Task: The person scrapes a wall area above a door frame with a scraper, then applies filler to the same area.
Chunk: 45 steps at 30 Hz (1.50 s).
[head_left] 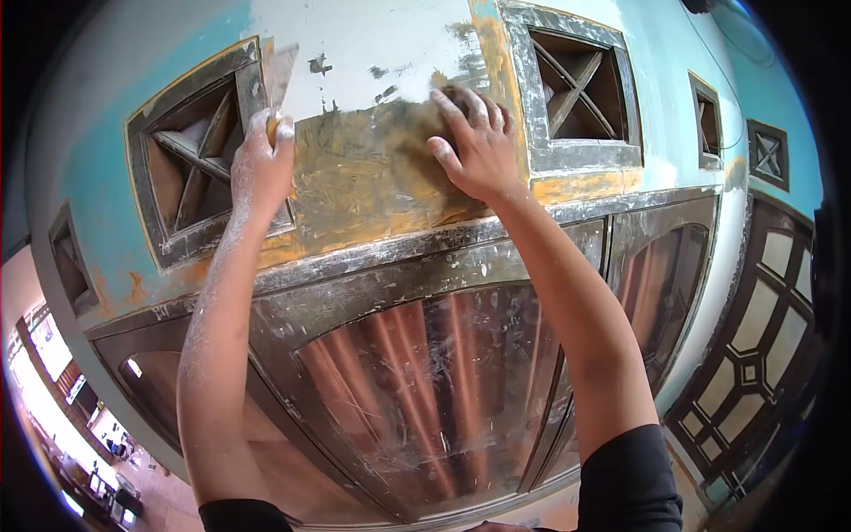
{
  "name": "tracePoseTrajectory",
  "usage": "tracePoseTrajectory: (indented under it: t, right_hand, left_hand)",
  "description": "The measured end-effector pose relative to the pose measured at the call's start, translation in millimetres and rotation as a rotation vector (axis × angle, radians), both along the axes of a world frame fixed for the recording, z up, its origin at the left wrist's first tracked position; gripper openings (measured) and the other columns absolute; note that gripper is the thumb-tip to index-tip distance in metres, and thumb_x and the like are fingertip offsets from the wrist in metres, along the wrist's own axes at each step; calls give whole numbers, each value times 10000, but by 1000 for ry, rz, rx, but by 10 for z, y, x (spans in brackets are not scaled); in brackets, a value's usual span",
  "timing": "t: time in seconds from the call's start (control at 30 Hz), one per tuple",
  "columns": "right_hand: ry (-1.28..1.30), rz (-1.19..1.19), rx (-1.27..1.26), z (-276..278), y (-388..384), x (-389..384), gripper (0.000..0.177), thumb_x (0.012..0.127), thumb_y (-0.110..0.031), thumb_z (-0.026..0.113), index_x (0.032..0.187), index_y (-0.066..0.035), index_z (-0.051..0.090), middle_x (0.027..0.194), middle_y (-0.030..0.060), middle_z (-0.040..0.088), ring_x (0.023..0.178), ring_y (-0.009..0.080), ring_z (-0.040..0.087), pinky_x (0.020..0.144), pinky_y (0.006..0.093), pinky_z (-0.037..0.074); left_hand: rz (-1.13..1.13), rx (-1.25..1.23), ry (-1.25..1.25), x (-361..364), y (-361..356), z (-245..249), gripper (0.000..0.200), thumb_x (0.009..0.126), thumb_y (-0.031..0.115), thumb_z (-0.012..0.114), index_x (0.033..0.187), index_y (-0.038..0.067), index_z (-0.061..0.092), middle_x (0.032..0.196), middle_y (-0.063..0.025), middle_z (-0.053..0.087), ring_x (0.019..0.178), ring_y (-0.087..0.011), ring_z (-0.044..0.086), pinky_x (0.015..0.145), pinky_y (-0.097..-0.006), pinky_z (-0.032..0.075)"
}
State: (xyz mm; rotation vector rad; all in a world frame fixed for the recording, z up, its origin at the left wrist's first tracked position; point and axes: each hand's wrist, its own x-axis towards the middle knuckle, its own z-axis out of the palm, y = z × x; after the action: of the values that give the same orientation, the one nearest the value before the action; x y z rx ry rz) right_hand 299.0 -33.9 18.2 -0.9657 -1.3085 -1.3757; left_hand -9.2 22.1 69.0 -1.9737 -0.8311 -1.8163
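Note:
Both arms reach up to a wall (355, 160) whose surface is partly white, partly dark brown and ochre. My left hand (266, 155), dusted with white powder, is closed on the handle of a scraper (280, 75); its broad blade points upward near the edge of the left vent frame. Against the wall, my right hand (479, 146) has its fingers spread, their tips whitened, at the border of the white and dark areas. It holds nothing. Dark scuffed patches (386, 93) mark the white area between the hands.
Square vents with crossed bars stand on both sides, the left vent (199, 160) and the right vent (581, 84). Below runs a dark wooden ledge (390, 253) over glass panels (425, 381) with reddish curtains. A panelled door (753, 346) is at the right.

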Motion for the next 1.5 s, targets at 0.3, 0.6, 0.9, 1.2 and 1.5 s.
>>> tracePoseTrajectory:
  t: [0.3,0.6,0.9,1.2,1.5]
  right_hand:
    - [19,-65,-41,-57,40,59,596,969,-562,552,1506,-315,468,1565,85,432,1478,330,342,1216,579,189]
    - [31,-33,-24,-79,53,62,526,953,-515,587,1418,-272,546,1555,69,451,1475,323,359,1218,584,200]
    - [39,-40,-47,-93,37,48,520,957,-493,579,1418,-253,550,1570,68,439,1491,318,342,1231,572,192]
    - [59,-39,-63,-118,21,40,523,961,-483,571,1432,-259,537,1578,60,433,1494,315,340,1239,566,181]
    - [60,-55,-67,-131,17,63,528,965,-480,567,1448,-271,528,1601,56,410,1494,319,342,1242,566,180]
  left_hand:
    - [187,-176,279,116,-102,-172,622,1026,272,436,1622,241,261,1285,-281,642,1127,-477,636,956,-532,495]
    - [236,-267,284,356,-297,-84,622,989,341,476,1590,239,349,1137,-275,685,1077,-456,650,957,-492,494]
    - [145,-200,255,345,-353,20,716,935,367,491,1615,249,298,772,-157,710,871,-362,717,876,-481,535]
    - [97,-215,275,315,-323,206,782,929,391,496,1630,166,234,848,-171,730,865,-322,730,910,-464,532]
    - [368,-342,341,160,-249,396,680,961,394,487,1570,112,378,1280,-301,637,1163,-437,643,1011,-477,484]
